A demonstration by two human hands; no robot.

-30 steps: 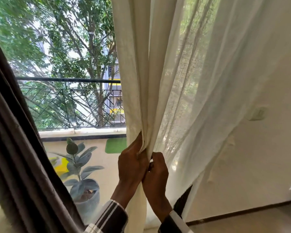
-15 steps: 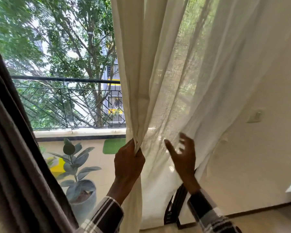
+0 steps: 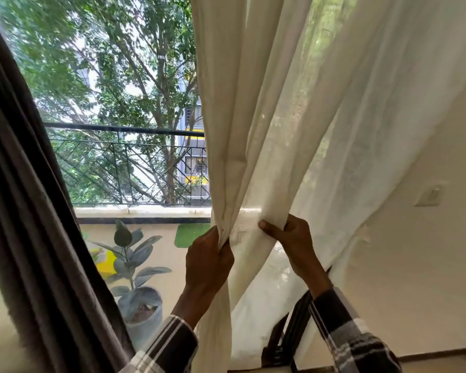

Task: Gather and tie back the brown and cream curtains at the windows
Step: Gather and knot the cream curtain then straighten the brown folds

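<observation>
The sheer cream curtain (image 3: pixel 320 117) hangs from the top centre and spreads out to the right. My left hand (image 3: pixel 207 261) grips a bunch of its folds at the left edge, near sill height. A hand's width to the right, my right hand (image 3: pixel 291 239) pinches a further fold of the same cloth, thumb in front, fingers behind the fabric. The brown curtain (image 3: pixel 30 224) hangs down the left side of the view, gathered in dark folds, with neither hand on it.
Through the glass lie a balcony with a black metal railing (image 3: pixel 124 168), a potted rubber plant (image 3: pixel 135 267) and trees. A cream wall with a switch plate (image 3: pixel 429 196) is at the right. A dark frame (image 3: pixel 291 332) stands low behind the cream curtain.
My right hand let go of the bunch, swung out to the right with fingers spread, and has now closed on a fold of cream curtain farther right. My left hand kept its grip.
</observation>
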